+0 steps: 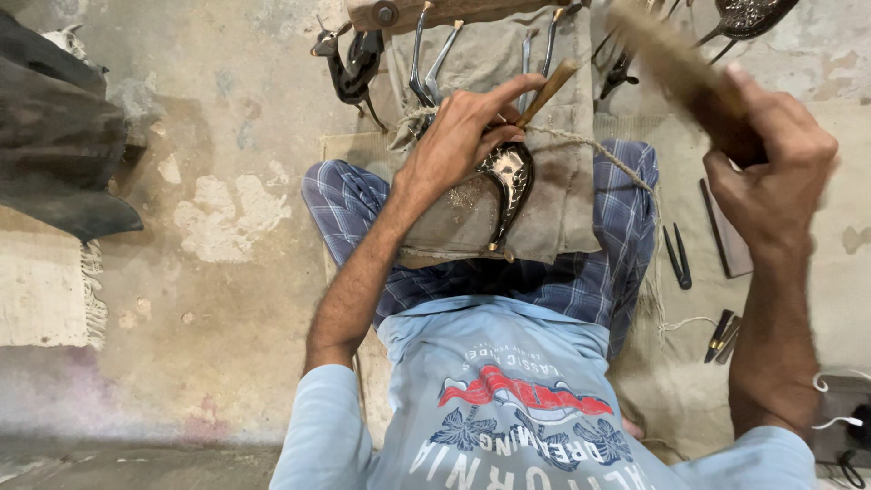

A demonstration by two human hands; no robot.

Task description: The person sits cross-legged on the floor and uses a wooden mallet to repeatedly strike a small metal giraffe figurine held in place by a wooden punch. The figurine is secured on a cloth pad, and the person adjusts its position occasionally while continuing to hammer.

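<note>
While the left hand [458,132] pins a curved metal piece [510,181] and a wooden-handled tool [546,91] to the cloth pad [562,191] on the lap, fingers wrapped around both, the right hand [771,154] grips a blurry wooden mallet [676,63] raised up high. Looks mid-job: pattern partly worked, more left. No packages or signs around, just pliers [677,257] on the floor.

1 head view, steeply downward, close over lap [508,227]
</note>
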